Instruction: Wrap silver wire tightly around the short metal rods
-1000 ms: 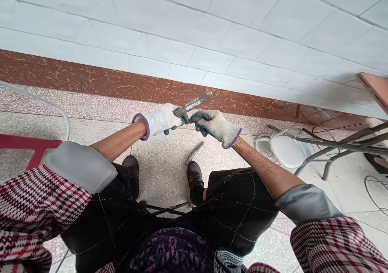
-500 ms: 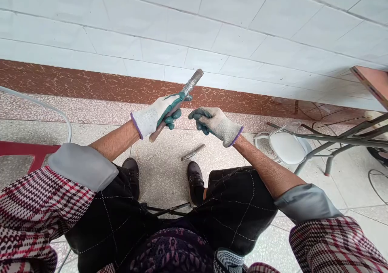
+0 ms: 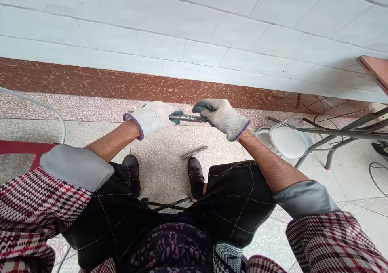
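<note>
In the head view, my left hand (image 3: 162, 117), in a white and green work glove, is wrapped round a stick (image 3: 197, 119) held nearly level. Thin silvery wire (image 3: 186, 117) is wound in coils about the stick, just right of my left fingers. My right hand (image 3: 214, 113), gloved alike, is closed at the stick's right end, its fingers curled by the wire. The strand between the fingers is too fine to make out now. Below, a second wire-wound stick (image 3: 194, 152) lies on the floor near my right shoe (image 3: 195, 172).
A white tiled wall (image 3: 169, 18) with a brown marbled skirting (image 3: 60, 75) stands in front. At right are a white stool seat (image 3: 287, 141) and metal table legs (image 3: 336, 133). A red plastic stool (image 3: 27, 150) and a pale hose (image 3: 39, 101) are at left.
The stick has swung from a steep slant to nearly level, its wound end coming down to my right hand. My left hand has rolled over, back up; the right has risen slightly.
</note>
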`<control>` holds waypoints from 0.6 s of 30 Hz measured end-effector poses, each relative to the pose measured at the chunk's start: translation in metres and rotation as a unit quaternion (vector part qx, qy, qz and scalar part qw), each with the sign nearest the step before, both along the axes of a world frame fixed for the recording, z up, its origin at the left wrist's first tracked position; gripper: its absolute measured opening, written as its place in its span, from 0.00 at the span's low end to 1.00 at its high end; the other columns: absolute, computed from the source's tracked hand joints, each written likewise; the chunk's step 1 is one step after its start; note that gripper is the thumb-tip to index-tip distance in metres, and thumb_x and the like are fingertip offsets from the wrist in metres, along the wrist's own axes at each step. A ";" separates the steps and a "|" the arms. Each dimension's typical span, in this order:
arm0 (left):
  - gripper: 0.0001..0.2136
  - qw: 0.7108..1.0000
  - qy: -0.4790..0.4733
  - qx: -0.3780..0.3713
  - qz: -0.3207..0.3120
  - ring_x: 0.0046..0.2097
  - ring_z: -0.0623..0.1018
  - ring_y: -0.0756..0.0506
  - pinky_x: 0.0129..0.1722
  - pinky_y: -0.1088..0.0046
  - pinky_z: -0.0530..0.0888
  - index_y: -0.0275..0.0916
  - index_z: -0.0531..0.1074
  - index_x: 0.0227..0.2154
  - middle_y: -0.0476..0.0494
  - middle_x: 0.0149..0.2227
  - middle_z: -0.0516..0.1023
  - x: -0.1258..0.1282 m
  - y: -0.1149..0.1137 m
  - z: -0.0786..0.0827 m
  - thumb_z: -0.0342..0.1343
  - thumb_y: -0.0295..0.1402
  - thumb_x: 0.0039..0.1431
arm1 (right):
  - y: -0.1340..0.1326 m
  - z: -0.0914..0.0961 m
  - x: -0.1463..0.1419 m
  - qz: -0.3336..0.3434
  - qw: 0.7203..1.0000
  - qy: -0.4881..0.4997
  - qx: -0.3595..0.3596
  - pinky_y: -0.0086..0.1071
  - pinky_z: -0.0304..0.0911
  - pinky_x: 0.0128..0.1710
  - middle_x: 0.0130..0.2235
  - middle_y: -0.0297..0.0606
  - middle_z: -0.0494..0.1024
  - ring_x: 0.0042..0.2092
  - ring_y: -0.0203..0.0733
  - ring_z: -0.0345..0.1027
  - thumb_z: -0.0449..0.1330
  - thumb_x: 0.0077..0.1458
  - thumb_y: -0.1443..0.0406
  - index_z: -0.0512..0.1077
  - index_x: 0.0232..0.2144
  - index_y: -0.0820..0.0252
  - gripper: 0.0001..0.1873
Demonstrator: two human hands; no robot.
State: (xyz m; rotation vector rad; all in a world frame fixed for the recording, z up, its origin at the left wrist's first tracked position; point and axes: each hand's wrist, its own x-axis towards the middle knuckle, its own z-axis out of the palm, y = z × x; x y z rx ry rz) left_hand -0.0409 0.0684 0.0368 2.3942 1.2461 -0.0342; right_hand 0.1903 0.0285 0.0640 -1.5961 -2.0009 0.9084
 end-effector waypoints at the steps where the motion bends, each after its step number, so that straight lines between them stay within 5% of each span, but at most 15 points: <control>1: 0.18 1.000 -0.023 -0.012 -0.014 0.40 0.78 0.42 0.37 0.68 0.67 0.48 0.82 0.55 0.43 0.43 0.84 0.001 -0.002 -0.001 0.59 0.40 0.65 | 0.003 -0.002 0.003 -0.014 1.000 0.006 -0.007 0.30 0.59 0.26 0.28 0.35 0.76 0.27 0.34 0.65 0.58 0.59 0.71 0.81 0.36 0.62 0.11; 9: 0.18 0.986 -0.135 -0.100 -0.010 0.41 0.79 0.44 0.39 0.71 0.70 0.44 0.83 0.48 0.47 0.43 0.85 0.001 -0.011 -0.004 0.63 0.31 0.54 | 0.002 -0.011 0.011 -0.015 0.986 0.093 -0.137 0.28 0.55 0.18 0.22 0.30 0.69 0.20 0.32 0.59 0.57 0.56 0.70 0.81 0.35 0.64 0.12; 18: 0.15 0.988 -0.146 0.039 -0.026 0.39 0.78 0.45 0.39 0.69 0.71 0.38 0.79 0.48 0.43 0.42 0.82 0.013 -0.015 -0.004 0.58 0.28 0.58 | 0.002 -0.012 -0.004 -0.108 0.959 0.211 -0.155 0.24 0.50 0.12 0.19 0.30 0.69 0.16 0.30 0.59 0.56 0.59 0.72 0.76 0.32 0.64 0.08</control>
